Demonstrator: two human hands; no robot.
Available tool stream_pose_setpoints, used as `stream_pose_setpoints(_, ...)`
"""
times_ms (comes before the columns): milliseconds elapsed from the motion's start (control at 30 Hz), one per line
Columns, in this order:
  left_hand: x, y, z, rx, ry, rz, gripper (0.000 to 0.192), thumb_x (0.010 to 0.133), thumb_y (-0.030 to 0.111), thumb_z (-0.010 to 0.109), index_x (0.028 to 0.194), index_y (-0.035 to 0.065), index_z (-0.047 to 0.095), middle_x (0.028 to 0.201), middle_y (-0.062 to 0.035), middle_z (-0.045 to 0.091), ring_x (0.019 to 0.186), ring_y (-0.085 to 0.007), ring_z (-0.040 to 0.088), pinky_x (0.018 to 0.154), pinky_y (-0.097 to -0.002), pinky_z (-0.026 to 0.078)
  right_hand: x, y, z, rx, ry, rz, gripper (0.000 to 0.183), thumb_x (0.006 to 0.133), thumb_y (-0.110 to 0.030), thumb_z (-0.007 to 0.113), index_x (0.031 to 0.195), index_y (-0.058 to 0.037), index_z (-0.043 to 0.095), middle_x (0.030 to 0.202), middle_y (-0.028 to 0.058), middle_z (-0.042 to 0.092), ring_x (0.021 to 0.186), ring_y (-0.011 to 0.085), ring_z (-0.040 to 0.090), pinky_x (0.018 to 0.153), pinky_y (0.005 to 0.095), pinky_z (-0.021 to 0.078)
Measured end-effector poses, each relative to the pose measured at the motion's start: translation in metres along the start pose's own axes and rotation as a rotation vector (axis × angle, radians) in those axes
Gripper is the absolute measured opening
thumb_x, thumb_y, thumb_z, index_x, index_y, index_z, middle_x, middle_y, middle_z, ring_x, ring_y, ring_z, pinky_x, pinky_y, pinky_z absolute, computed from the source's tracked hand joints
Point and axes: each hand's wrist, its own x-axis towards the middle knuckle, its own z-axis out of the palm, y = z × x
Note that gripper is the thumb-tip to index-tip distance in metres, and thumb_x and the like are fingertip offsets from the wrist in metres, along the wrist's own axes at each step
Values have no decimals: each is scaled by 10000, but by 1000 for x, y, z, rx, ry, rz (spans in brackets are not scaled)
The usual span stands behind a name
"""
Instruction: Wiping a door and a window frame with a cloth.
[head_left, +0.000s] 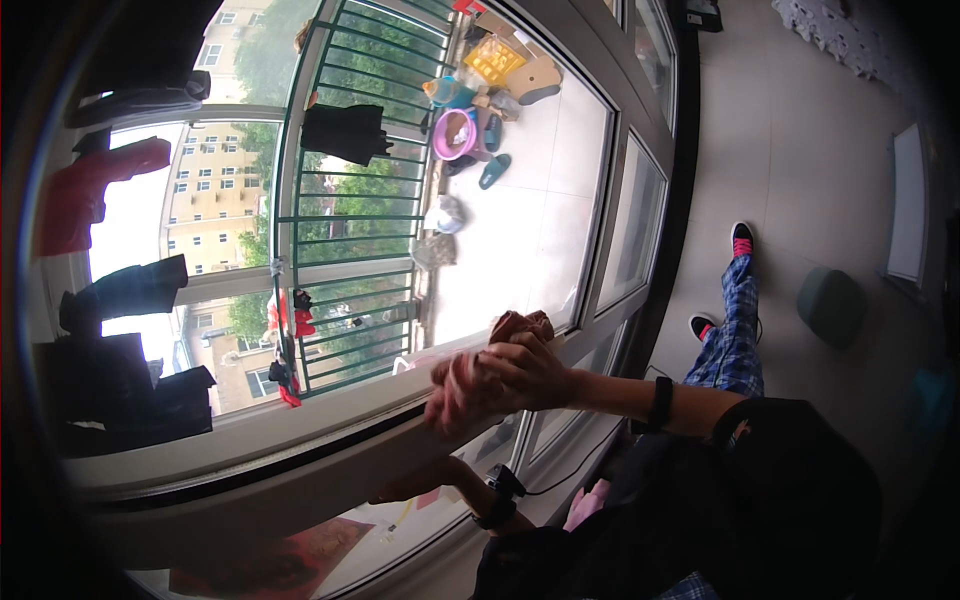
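My right hand (529, 375) is closed around a crumpled reddish-pink cloth (469, 390). The cloth bulges out on both sides of my fingers and is slightly blurred. It lies against the white frame (352, 457) of a glazed sliding door or window. Farther along, my left hand (420, 480) touches the edge of the same frame. Its fingers are in deep shadow, so their grip is unclear. A dark band with a small device (504, 484) and a cable sits on my left wrist, and another dark band (661, 401) is on my right.
Beyond the glass, a pink basin (454, 135), slippers (495, 171), a yellow crate (495, 60) and plastic bags (446, 214) are on the balcony floor. Clothes (345, 131) hang near green railings (360, 202). Behind me a green stool (831, 307) stands on the tiles.
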Motion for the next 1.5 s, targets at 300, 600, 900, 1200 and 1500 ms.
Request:
stream_pose_setpoints(300, 6, -15, -3, -168, -145, -181, 393, 971, 253, 464, 1190, -72, 451, 1014, -148, 556, 861, -207, 580, 737, -289, 503, 136, 174, -54, -359, 158, 71, 507, 782, -233, 712, 1213, -80, 494, 1052, 162, 560, 902, 326, 547, 760, 434, 439)
stream_pose_setpoints(600, 9, -7, -4, 54, 37, 199, 383, 975, 295, 450, 1200, -14, 460, 1092, -142, 535, 951, -230, 573, 803, -336, 499, 110, 132, -16, -287, 528, 265, 693, 774, -106, 706, 1365, -46, 348, 981, 224, 524, 848, 386, 530, 692, 460, 427)
stream_pose_setpoints(900, 17, 22, 4, -335, 144, -226, 357, 932, 284, 517, 1134, -10, 507, 1077, -132, 549, 910, -233, 580, 795, -362, 491, -69, 84, -25, -245, -200, -167, 325, 827, -318, 585, 1080, -118, 545, 1096, 81, 528, 909, 233, 522, 754, 364, 448)
stream_pose_setpoints(1200, 15, 20, -8, -284, 40, -217, 485, 900, 382, 569, 1091, -51, 462, 1018, -172, 559, 867, -251, 610, 750, -380, 527, 124, 273, -111, -458, 358, 212, 513, 844, -182, 631, 1241, 7, 366, 996, 218, 515, 874, 372, 529, 759, 453, 465)
stream_pose_setpoints(1500, 16, 31, 0, -206, -15, -227, 405, 930, 295, 530, 1177, -4, 411, 1136, -197, 496, 987, -296, 535, 844, -417, 453, -102, 77, 4, -170, -113, 388, 696, 813, -207, 632, 1370, 45, 298, 1217, 251, 440, 1074, 419, 461, 892, 502, 368)
